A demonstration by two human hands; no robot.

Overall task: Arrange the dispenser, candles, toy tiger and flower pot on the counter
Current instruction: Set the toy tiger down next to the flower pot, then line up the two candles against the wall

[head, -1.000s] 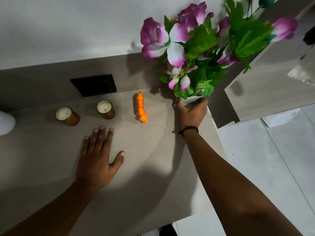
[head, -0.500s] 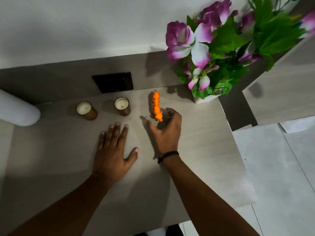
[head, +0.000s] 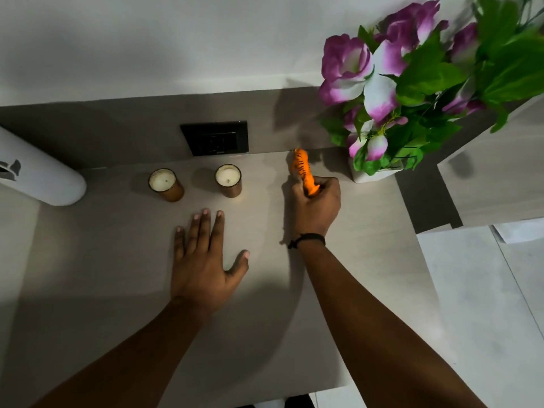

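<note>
An orange striped toy tiger (head: 300, 166) lies near the back of the grey counter (head: 368, 260), and my right hand (head: 316, 207) is closed around its near end. Flat on the counter rests my left hand (head: 203, 260), fingers spread, holding nothing. Two candles in brown glass jars (head: 166, 185) (head: 228, 180) stand side by side left of the tiger. A white flower pot (head: 374, 175) with purple-white flowers and green leaves sits at the back right corner. The white dispenser (head: 38, 175) is at the far left edge, partly cut off.
A black wall socket (head: 216, 138) is set in the backsplash behind the candles. The counter ends at the right beside a wooden cabinet (head: 497, 184); a light tiled floor (head: 485, 319) lies below.
My right hand let go of the flower pot at the back right corner, moved left to the toy tiger and closed on it. The left hand stayed flat.
</note>
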